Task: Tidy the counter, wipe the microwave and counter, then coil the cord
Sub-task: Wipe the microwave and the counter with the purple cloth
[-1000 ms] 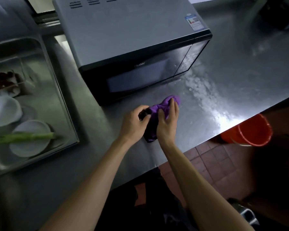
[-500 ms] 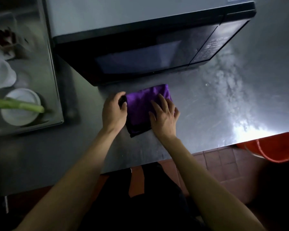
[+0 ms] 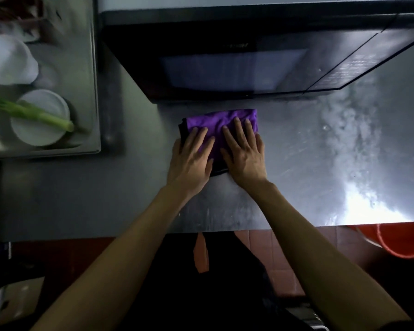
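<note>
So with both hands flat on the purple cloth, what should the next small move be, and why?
Probably slide the purple cloth rightward across the counter. Left hand and right hand press it flat before the microwave, and smeary streaks show on that side.

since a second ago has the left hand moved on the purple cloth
Yes. The left hand went from pinching the purple cloth at its left edge to lying flat on it, fingers toward the microwave.

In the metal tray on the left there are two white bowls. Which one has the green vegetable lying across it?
The nearer white bowl, toward the counter's front edge: the green stalk lies across it. The farther white bowl has nothing green on it.
</note>
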`<state>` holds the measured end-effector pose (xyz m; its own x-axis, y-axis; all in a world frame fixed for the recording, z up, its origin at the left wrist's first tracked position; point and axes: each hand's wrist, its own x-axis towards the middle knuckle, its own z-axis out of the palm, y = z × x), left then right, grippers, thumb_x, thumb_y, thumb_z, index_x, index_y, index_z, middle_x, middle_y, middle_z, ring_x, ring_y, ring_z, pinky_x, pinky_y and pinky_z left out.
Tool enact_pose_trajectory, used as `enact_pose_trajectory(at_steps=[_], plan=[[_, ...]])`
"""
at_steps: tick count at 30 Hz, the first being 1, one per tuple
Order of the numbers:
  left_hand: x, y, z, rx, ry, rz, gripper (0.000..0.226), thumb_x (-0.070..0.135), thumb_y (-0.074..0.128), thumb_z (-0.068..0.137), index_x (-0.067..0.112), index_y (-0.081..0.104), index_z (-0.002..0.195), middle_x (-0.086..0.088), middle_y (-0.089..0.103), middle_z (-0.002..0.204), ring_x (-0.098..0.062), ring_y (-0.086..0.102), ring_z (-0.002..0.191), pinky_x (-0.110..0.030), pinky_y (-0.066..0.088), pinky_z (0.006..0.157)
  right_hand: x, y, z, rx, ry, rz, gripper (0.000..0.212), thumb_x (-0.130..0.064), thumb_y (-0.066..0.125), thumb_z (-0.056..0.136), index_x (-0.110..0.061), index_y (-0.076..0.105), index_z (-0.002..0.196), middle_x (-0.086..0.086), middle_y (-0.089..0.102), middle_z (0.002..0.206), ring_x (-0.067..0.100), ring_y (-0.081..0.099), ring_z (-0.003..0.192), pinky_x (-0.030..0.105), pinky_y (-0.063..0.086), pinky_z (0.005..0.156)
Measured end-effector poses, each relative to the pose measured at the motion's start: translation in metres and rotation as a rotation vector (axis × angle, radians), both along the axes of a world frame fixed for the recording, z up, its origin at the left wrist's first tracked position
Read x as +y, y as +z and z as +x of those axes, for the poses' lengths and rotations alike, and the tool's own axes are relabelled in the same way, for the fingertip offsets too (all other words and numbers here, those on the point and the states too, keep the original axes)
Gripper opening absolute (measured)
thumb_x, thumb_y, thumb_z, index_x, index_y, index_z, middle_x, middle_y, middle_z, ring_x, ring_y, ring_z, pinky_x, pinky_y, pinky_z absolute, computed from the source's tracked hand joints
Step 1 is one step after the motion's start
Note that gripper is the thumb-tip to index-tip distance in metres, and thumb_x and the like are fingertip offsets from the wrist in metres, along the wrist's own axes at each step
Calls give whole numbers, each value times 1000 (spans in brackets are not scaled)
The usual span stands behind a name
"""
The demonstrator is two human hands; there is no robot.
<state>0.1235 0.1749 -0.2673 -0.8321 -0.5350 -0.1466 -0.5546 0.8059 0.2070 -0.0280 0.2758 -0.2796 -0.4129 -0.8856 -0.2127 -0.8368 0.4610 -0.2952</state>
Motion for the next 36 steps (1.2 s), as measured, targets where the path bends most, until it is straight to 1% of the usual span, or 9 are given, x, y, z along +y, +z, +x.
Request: enact_pose_trajectory(at_steps=[4,8,12,15,19,23,28,31,36], plan=[[-24,2,13,-55,53,-44,54,37,45,97,20,44,148,-7,30,162,-27,26,150,-58,32,108,-30,5,9,5,36,42,59,-47,31,104,-25,23,158,6,9,167,29,2,154,48,14,120],[-49,4,33,-101,132,-66,55,33,50,96,24,40,149,-5,25,163,-25,19,151,-57,28,109,-60,13,26,8,95,85,60,-49,31,104,-27,20,159,5,4,168,29,1,154,49,18,116],[-73,6,43,-146,191,-25,65,28,55,93,25,32,153,-8,17,165,-28,10,153,-61,26,111,-91,12,47,-15,120,144,62,-50,26,105,-28,6,160,4,-8,168,28,-12,153,51,2,121],[-90,6,45,-178,154,2,68,35,51,94,26,23,156,-7,9,167,-28,2,154,-65,20,113,-105,10,58,-9,83,147,62,-48,25,105,-26,4,160,7,-6,168,30,-12,153,50,-4,122],[-100,6,44,-156,96,-28,69,37,49,93,25,24,156,-9,14,166,-30,7,153,-65,16,114,-105,11,61,-4,35,123,62,-48,23,105,-25,4,160,6,-4,168,28,-11,154,48,-8,123],[-94,5,41,-153,61,-49,70,36,47,92,21,23,157,-12,17,165,-36,9,153,-65,14,117,-100,12,58,-10,0,109,62,-48,25,105,-25,6,160,3,-3,168,25,-10,154,50,-7,124],[-80,4,17,-106,-6,-89,68,33,38,90,16,30,155,-18,27,161,-42,19,149,-60,21,118,-81,9,35,-11,-51,100,60,-46,26,106,-28,7,160,1,-3,168,23,-10,154,54,-5,123],[-67,2,4,-99,-11,-105,68,33,28,89,15,31,155,-20,27,161,-43,19,149,-56,25,117,-69,7,18,-5,-43,98,59,-46,25,106,-29,8,160,0,-2,168,23,-9,154,55,-6,122],[-41,-2,-28,-84,16,-79,68,34,29,90,15,29,156,-19,24,162,-41,17,150,-56,25,117,-45,4,-14,-5,-53,101,59,-48,24,105,-31,9,160,0,-2,168,23,-8,154,58,-8,121]])
